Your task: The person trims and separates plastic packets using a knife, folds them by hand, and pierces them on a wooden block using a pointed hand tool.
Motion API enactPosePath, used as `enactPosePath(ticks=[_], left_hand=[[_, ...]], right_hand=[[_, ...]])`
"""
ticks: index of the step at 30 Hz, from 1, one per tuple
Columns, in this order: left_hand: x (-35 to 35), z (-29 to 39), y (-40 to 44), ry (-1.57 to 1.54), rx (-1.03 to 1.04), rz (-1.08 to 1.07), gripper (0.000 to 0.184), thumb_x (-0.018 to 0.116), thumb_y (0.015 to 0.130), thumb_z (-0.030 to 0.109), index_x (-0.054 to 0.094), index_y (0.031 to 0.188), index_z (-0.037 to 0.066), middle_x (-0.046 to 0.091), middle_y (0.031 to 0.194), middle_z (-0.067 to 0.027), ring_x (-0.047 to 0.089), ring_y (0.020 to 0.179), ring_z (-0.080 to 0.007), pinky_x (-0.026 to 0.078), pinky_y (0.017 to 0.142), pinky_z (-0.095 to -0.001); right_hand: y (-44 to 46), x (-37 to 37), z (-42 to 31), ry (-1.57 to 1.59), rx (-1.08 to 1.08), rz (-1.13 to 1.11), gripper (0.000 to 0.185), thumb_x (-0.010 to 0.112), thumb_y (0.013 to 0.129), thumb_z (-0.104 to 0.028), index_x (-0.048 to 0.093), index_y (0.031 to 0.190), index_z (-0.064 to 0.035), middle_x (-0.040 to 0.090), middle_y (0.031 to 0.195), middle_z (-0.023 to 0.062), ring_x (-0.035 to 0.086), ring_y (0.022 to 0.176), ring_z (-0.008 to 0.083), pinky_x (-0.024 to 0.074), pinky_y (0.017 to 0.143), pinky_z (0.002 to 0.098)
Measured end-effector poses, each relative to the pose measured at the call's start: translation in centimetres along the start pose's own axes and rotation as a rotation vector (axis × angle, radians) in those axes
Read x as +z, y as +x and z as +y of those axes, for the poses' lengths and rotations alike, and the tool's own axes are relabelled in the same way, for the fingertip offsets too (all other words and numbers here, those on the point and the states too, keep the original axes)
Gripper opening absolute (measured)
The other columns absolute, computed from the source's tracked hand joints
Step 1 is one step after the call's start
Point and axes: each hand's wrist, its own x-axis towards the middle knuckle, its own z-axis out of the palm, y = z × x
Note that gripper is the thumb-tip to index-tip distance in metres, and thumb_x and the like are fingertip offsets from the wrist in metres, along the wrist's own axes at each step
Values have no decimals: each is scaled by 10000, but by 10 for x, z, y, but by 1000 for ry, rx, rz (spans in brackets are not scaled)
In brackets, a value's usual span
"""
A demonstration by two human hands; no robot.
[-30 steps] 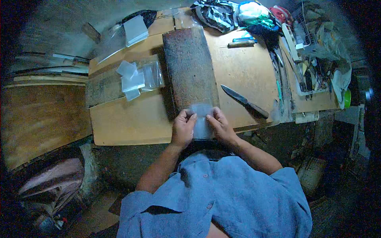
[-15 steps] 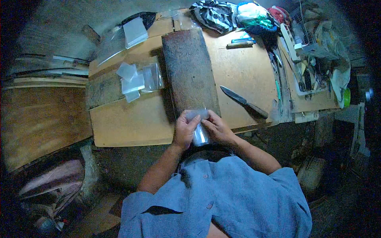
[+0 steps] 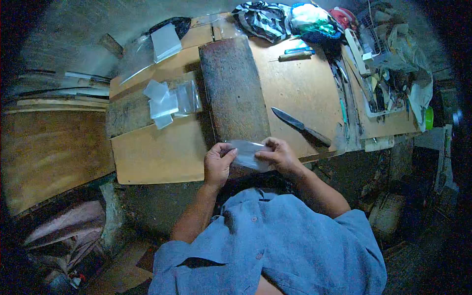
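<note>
A clear plastic bag [image 3: 247, 155] is stretched between my two hands, over the near end of a dark wooden board [image 3: 235, 93]. My left hand [image 3: 218, 162] pinches its left edge between thumb and fingers. At the opposite edge, my right hand [image 3: 281, 156] grips the plastic, thumb on top. To the right of the board lies a knife [image 3: 300, 127] with a dark blade and wooden handle. On the left, small clear plastic pieces [image 3: 163, 104] rest in a loose pile beside a flat clear bag [image 3: 188, 98].
A stack of clear sheets [image 3: 166, 43] lies at the back left. Striped black-and-white bag [image 3: 263, 20] and other bundles sit at the back. A wooden-handled tool [image 3: 295, 56] lies near a blue cutter [image 3: 298, 50]. A white tray of tools [image 3: 386, 112] stands at right.
My hands have moved apart, and the bag between them has gone from hanging downward to being spread sideways. The board, knife and plastic pieces stay in place.
</note>
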Motion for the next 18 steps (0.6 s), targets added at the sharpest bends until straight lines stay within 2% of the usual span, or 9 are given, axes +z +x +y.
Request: enactPosePath(ticks=[1, 3, 6, 9, 11, 12, 14, 18], left_hand=[[0, 4, -4, 12, -17, -37, 73, 632, 832, 28, 593, 894, 17, 623, 815, -15, 560, 734, -85, 472, 696, -243], [-1, 3, -6, 23, -33, -75, 73, 631, 832, 25, 591, 893, 19, 620, 806, -12, 555, 725, -82, 472, 691, -242], [4, -5, -5, -44, 4, -99, 72, 635, 826, 17, 588, 879, 30, 614, 784, -2, 547, 702, -74, 464, 664, -236], [15, -1, -5, -85, -9, -111, 71, 606, 840, 13, 568, 889, 47, 586, 786, 11, 526, 706, -68, 444, 655, -224], [21, -4, -5, -153, -47, -119, 105, 562, 851, 3, 533, 930, 64, 549, 820, 17, 504, 755, -63, 426, 691, -219], [23, -3, -6, -152, -46, -119, 105, 562, 851, 3, 533, 930, 64, 549, 820, 17, 504, 755, -63, 426, 691, -219], [25, 0, -8, -51, -62, -172, 143, 524, 855, -1, 496, 977, 70, 524, 868, 10, 490, 812, -71, 417, 744, -229], [20, 2, -6, -76, -65, -162, 172, 532, 843, 2, 483, 995, 66, 527, 891, 0, 492, 833, -84, 415, 766, -245]], right_hand=[[3, -3, 3, 1, -95, 42, 183, 696, 779, -77, 569, 901, -30, 598, 801, 24, 561, 700, 98, 464, 629, 250], [0, -8, 5, 44, -51, 56, 180, 700, 768, -70, 564, 883, -42, 600, 799, 21, 556, 693, 93, 452, 617, 244], [1, -10, 11, 113, -112, 130, 148, 676, 763, -53, 554, 847, -51, 579, 762, 7, 528, 657, 92, 428, 600, 244], [5, -6, 26, 116, -221, 131, 143, 635, 774, -33, 539, 874, -67, 543, 774, -8, 513, 709, 86, 420, 615, 235], [0, 10, 18, 200, -210, 194, 191, 572, 771, -27, 484, 937, -59, 490, 793, -5, 485, 753, 91, 393, 641, 232], [2, 13, 22, 180, -212, 126, 255, 542, 783, -30, 447, 1018, -62, 476, 844, 6, 480, 814, 95, 401, 669, 237], [0, 18, 25, 221, -201, 115, 264, 535, 789, -29, 441, 1034, -62, 481, 852, 9, 482, 821, 99, 405, 683, 242], [2, 14, 24, 239, -243, 114, 276, 519, 816, -12, 426, 1070, -65, 502, 893, 23, 492, 839, 110, 412, 718, 250]])
